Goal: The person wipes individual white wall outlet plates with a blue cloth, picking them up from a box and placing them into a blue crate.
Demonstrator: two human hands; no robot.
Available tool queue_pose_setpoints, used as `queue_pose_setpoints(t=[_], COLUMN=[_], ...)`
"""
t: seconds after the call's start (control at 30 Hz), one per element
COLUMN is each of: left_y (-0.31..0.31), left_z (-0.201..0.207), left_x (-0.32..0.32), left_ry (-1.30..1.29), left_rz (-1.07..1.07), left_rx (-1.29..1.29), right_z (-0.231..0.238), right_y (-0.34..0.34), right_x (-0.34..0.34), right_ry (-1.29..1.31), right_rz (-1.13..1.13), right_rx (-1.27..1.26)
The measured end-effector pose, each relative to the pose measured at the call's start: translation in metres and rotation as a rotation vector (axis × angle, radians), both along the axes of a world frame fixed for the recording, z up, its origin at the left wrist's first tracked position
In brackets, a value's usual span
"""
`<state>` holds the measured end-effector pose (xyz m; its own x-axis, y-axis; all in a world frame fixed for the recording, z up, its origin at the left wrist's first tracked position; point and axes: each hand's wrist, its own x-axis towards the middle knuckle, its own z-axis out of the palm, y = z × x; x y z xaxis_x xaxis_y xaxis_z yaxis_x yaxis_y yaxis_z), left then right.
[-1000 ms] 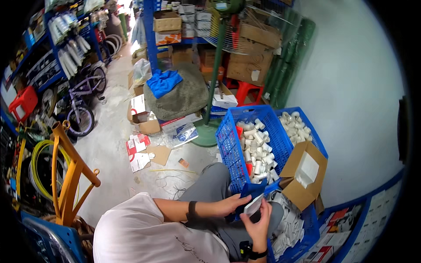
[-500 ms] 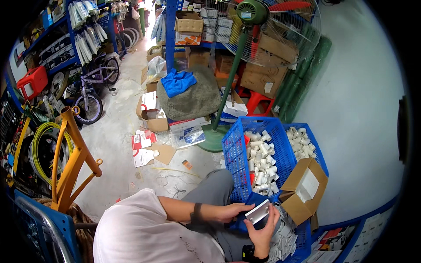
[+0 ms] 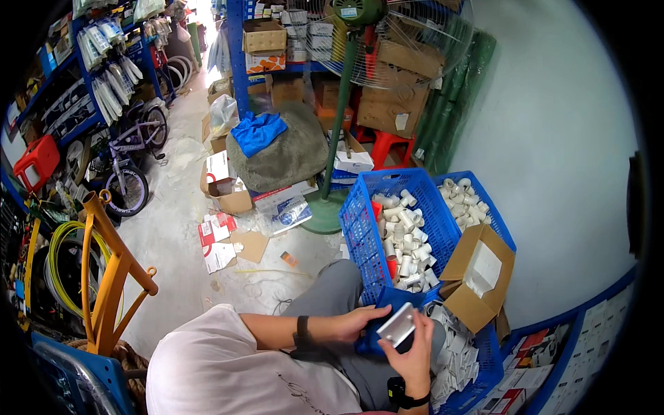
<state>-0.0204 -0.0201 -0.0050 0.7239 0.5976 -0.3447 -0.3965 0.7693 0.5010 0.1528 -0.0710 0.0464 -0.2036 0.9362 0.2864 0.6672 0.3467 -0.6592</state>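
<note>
The right hand (image 3: 410, 354) pinched a white rectangular plate (image 3: 396, 327) by its edge, thumb on one side and fingers on the other, so that it stood tilted above the lap; the left hand (image 3: 356, 324) lay at the dark blue cloth (image 3: 400, 297) just beside the plate, its thumb extended, though whether its fingers gripped the cloth could not be told. The handling of this piece looked unfinished, since it was held and not laid down; a heap of white flat pieces (image 3: 458, 356) lay in the lower blue crate (image 3: 490, 356), and which of them were done or left could not be judged. Dark script-like marks showed on the white T-shirt (image 3: 235, 366); a pale label sat on the fan motor (image 3: 360, 10); the red-and-white flattened carton (image 3: 218, 242) bore printing too small to read; no marking could be made out on the plate.
</note>
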Motion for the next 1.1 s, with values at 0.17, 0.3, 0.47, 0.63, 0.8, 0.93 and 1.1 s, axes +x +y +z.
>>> queue_pose_setpoints(t=[0.17,0.3,0.47,0.63,0.8,0.93,1.1], left_y=[0.001,-0.001,0.0,0.002,0.005,0.005,-0.002], left_z=[0.0,-0.004,-0.022,0.0,-0.011,-0.005,0.017], left_x=[0.006,0.007,0.012,0.002,0.002,0.006,-0.005], left_ry=[0.035,-0.087,-0.063,-0.053,-0.027,0.19,0.375], left_rz=[0.017,0.003,0.018,0.035,0.085,0.105,-0.028], left_rx=[-0.03,-0.121,0.025,-0.039,0.308,0.713,0.639], right_z=[-0.016,-0.013,-0.014,-0.022,-0.026,-0.026,-0.017], right_y=[0.003,0.002,0.004,0.005,-0.003,0.005,0.005], right_x=[0.01,0.008,-0.014,0.002,0.002,0.009,0.007], right_ry=[-0.013,0.051,-0.037,-0.053,-0.013,-0.085,-0.037], right_rz=[-0.082,-0.116,-0.106,-0.099,-0.045,-0.17,-0.184], right_rx=[0.055,0.054,0.121,0.081,0.06,0.079,0.109])
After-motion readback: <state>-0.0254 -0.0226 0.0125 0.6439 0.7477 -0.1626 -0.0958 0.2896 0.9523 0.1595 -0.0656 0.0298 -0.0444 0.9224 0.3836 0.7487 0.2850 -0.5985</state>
